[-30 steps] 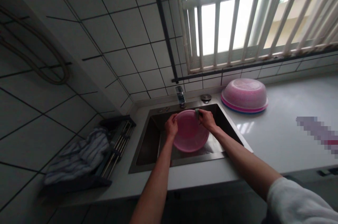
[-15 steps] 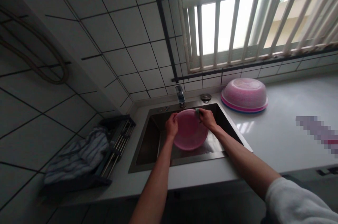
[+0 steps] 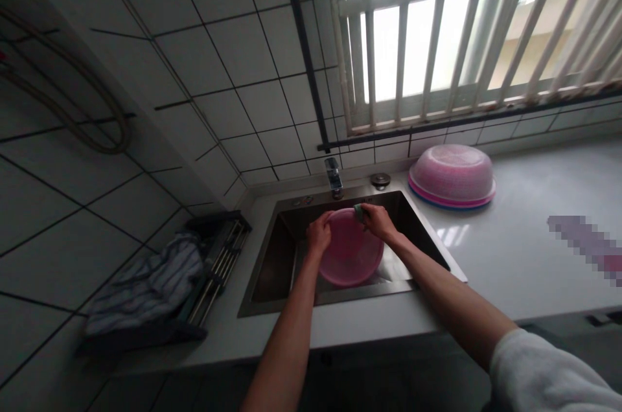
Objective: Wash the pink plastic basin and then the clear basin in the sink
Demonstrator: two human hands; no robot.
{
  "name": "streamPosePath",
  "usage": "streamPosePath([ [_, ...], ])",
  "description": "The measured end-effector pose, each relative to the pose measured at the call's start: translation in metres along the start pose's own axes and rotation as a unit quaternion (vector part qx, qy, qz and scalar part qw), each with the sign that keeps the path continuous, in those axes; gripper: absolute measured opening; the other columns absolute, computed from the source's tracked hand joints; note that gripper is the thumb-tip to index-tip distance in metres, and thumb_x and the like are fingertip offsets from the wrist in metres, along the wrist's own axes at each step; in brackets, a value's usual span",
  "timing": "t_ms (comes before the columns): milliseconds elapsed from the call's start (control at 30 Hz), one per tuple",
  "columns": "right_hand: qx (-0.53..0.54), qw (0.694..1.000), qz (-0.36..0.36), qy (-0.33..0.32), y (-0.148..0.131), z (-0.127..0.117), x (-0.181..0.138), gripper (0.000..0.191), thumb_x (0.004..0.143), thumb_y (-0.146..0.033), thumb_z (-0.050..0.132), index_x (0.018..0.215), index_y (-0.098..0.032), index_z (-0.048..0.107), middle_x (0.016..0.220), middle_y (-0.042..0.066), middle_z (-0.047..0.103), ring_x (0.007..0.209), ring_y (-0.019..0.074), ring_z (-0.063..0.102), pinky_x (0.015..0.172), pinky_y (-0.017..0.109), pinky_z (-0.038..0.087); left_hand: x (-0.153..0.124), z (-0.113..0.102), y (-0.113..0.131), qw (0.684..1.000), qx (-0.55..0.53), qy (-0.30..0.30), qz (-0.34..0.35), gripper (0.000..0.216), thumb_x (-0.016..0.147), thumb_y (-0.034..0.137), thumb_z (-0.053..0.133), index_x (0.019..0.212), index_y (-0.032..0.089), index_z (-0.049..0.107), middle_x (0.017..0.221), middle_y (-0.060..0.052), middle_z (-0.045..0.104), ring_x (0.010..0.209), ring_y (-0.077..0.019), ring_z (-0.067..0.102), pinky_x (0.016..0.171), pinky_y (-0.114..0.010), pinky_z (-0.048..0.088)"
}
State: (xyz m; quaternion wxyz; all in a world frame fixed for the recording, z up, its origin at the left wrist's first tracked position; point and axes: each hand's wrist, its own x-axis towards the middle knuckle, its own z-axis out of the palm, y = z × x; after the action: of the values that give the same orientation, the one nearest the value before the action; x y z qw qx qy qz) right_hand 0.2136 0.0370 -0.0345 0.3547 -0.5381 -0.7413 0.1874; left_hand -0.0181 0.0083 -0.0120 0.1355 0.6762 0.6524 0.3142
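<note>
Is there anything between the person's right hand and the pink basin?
Yes: a small greenish pad, pinched in the right hand, sits at the rim of the pink basin. Nothing visible separates the left hand from the basin's left side.

Clocked from the pink basin [image 3: 352, 253], the tap [image 3: 334, 177] blocks 11 to 12 o'clock, the stacked bowls [image 3: 451, 173] 2. The left forearm [image 3: 294, 328] bars 7, the right forearm [image 3: 440, 289] 4; between them 6 lies open, as does the sink [image 3: 276, 263] at 9.
</note>
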Motion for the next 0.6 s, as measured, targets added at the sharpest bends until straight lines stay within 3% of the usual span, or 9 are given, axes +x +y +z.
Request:
streamPosePath([
  [100,0.004,1.000,0.008,0.006,0.003,0.004,-0.001,0.031,0.092,-0.011,0.063,0.115,-0.022,0.080,0.109,0.008,0.084,0.100,0.0256,0.078,0.086,0.028,0.053,0.000,0.001,0.000,1.000,-0.003,-0.014,0.001,0.052,0.095,0.006,0.053,0.131,0.034,0.077,0.131,0.001,0.080,0.124,-0.0219,0.075,0.108,-0.031,0.055],
  [267,0.010,0.994,-0.085,-0.070,-0.011,0.010,-0.005,0.033,0.089,-0.006,0.062,0.110,-0.022,0.082,0.112,0.007,0.084,0.105,0.0243,0.077,0.090,0.026,0.051,-0.003,0.006,0.005,0.994,0.009,-0.102,0.046,0.053,0.092,0.004,0.056,0.126,0.037,0.080,0.128,0.002,0.082,0.122,-0.0226,0.075,0.106,-0.030,0.054],
  [600,0.003,1.000,0.019,-0.003,0.004,-0.002,0.000,0.028,0.096,-0.014,0.063,0.114,-0.024,0.082,0.108,0.008,0.085,0.101,0.0278,0.079,0.085,0.028,0.052,0.001,0.002,-0.001,1.000,-0.001,0.012,-0.011,0.048,0.096,0.008,0.054,0.129,0.033,0.078,0.131,-0.002,0.081,0.121,-0.0242,0.076,0.105,-0.033,0.055],
])
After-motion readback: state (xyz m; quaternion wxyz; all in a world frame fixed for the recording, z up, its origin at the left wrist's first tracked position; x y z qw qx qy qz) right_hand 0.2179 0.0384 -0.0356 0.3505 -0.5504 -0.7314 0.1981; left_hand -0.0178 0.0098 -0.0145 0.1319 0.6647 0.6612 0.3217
